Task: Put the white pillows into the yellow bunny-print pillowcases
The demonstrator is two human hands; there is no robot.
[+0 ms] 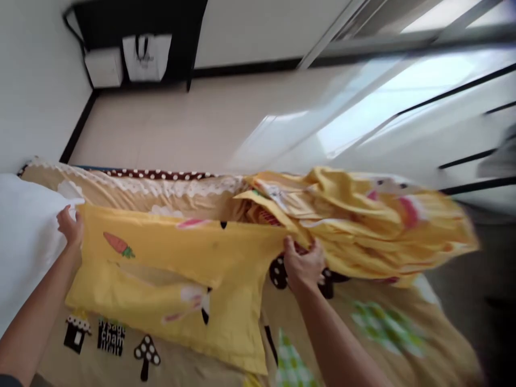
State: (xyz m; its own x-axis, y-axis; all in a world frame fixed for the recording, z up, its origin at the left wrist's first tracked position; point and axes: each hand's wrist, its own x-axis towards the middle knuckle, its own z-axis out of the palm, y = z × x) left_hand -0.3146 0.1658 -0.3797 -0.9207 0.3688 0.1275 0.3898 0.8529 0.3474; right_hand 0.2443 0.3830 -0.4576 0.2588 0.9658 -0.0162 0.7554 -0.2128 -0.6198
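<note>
Holding the yellow pillowcase taut, the left hand pinched its edge and the right hand clenched its bunched part; the thin pinch could probably slip.

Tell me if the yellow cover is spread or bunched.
Both: the cover is spread flat between left hand and right hand; past the right hand it bunches in folds.
</note>
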